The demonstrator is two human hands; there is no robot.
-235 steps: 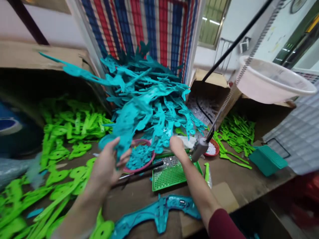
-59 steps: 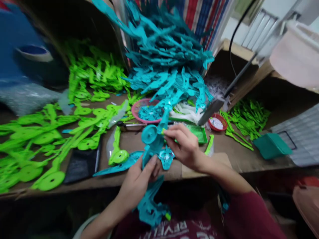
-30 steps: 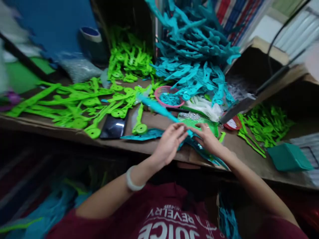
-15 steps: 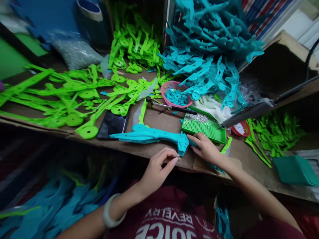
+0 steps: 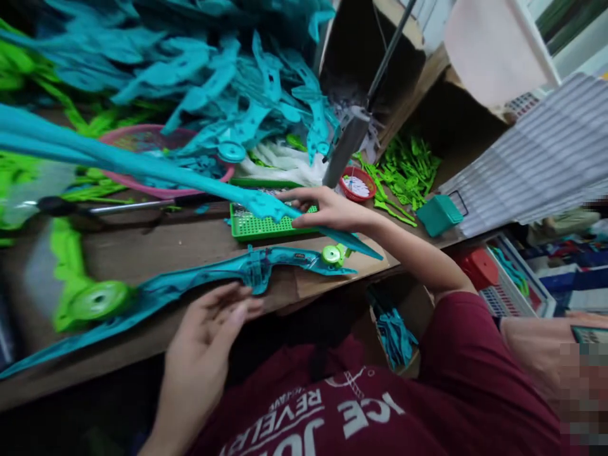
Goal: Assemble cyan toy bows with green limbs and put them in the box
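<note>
My right hand [image 5: 327, 212] grips one long turquoise plastic shell half [image 5: 190, 180] near its right end, holding it raised and slanted above the table. Below it lies the matching turquoise shell half [image 5: 178, 285], hollow side up, shaped like a toy bow limb with a grip. A green wheel piece [image 5: 335, 254] sits at its right end, and a larger green wheel piece [image 5: 97, 301] sits toward its left end. My left hand [image 5: 211, 335] is beside the lower half's grip, fingers loosely curled and apart, with nothing visible in them.
Behind are a green perforated tray [image 5: 237, 232], a pink basket [image 5: 137, 183] of small turquoise parts and a hammer-like tool [image 5: 128, 208]. Turquoise parts [image 5: 194, 76] pile up at the back. A grey screwdriver-like tool [image 5: 349, 142] hangs near a red basket [image 5: 373, 183].
The view has swung right and closer. My right hand has lifted the upper turquoise half off, exposing the lower half and its green wheels. My left hand has stayed near the grip.
</note>
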